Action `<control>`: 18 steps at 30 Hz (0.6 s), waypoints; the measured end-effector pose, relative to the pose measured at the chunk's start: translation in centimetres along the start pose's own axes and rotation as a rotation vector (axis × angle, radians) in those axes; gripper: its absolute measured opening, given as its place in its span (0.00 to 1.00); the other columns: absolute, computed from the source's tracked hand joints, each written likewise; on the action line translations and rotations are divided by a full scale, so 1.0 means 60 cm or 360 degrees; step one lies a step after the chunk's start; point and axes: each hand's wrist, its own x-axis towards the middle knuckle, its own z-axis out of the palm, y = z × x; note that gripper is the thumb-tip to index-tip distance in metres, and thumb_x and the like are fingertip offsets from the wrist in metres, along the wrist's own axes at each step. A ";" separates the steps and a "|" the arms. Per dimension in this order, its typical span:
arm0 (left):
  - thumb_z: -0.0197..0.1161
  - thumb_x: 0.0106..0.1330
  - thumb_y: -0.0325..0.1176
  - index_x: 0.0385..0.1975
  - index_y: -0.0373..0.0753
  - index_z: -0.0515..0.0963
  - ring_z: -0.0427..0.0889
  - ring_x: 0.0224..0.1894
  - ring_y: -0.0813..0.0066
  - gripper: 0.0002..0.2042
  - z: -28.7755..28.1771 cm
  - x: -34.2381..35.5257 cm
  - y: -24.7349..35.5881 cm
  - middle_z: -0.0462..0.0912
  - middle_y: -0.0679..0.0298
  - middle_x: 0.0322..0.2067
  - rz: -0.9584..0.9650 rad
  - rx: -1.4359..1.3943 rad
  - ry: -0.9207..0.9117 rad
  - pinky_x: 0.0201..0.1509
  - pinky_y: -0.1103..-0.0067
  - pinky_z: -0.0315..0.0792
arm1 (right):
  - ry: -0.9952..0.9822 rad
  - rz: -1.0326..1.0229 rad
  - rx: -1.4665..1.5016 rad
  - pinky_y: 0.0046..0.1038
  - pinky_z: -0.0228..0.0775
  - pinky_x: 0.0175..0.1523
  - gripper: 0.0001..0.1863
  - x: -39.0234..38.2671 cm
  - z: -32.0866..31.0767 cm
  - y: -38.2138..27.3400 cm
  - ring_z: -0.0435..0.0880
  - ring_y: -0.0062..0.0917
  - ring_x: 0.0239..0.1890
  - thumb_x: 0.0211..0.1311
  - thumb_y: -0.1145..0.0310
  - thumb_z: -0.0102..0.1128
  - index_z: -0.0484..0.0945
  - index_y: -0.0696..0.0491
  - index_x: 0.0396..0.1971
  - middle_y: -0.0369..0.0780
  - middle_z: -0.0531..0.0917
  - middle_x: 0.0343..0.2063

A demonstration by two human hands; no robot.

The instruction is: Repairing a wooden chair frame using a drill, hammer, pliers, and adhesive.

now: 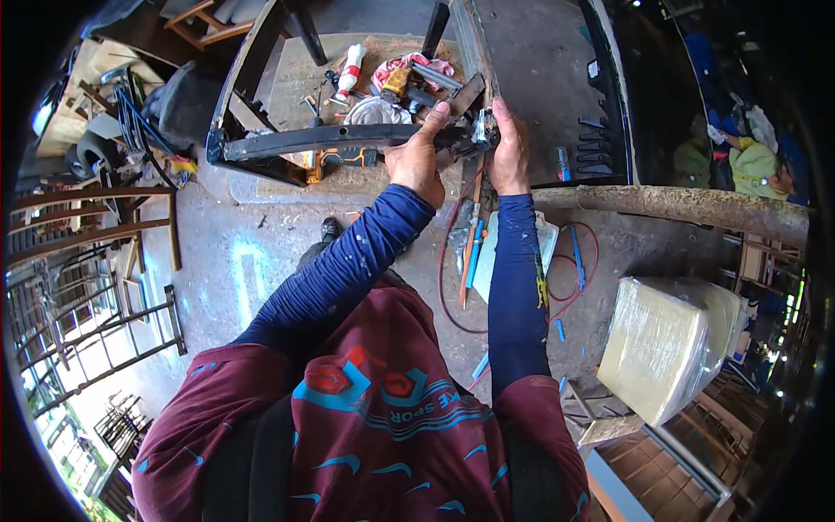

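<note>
A person in a maroon shirt and navy sleeves is holding a black bar of a dark frame, and this bar is lying crosswise in front of the chest. The left hand is grasping the bar near its right end, with the thumb stretching along the top and the fingers going partly out of sight. The right hand is resting against the corner at the bar's right end, its thumb pointing away from the body; its fingers are hiding, so one cannot tell whether it is clenching the corner or only pressing it.

A long weathered post is running away from the bar's right end. Beyond the bar, a white-and-red bottle, a pink cloth and a whitish cloth are lying among loose tools. A yellow-and-black power tool is lying just on the person's side of the bar. A reddish hose is curving over the floor nearer than the bar's right end. Farther to the right of the bar and nearer the person, a pale wrapped block is standing.
</note>
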 end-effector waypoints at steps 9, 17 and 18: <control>0.72 0.63 0.39 0.39 0.38 0.79 0.82 0.24 0.75 0.14 -0.029 -0.041 0.037 0.85 0.63 0.30 0.0008 0.0085 -0.0112 0.24 0.79 0.79 | -0.0042 -0.0116 -0.0250 0.32 0.70 0.48 0.24 -0.041 0.020 -0.033 0.83 0.32 0.39 0.73 0.56 0.50 0.82 0.65 0.38 0.48 0.86 0.35; 0.72 0.64 0.41 0.41 0.35 0.80 0.80 0.23 0.77 0.16 -0.037 -0.048 0.042 0.85 0.63 0.30 0.0171 0.0055 -0.0158 0.26 0.82 0.77 | 0.0023 -0.0380 -0.0419 0.34 0.71 0.50 0.21 -0.044 0.029 -0.025 0.83 0.39 0.42 0.74 0.60 0.46 0.80 0.65 0.41 0.49 0.85 0.38; 0.72 0.64 0.41 0.41 0.35 0.80 0.80 0.23 0.77 0.16 -0.038 -0.047 0.042 0.85 0.63 0.30 0.0159 0.0059 -0.0151 0.26 0.82 0.77 | 0.0025 -0.0366 -0.0422 0.34 0.71 0.50 0.21 -0.045 0.029 -0.023 0.83 0.39 0.42 0.74 0.60 0.46 0.80 0.65 0.41 0.49 0.85 0.38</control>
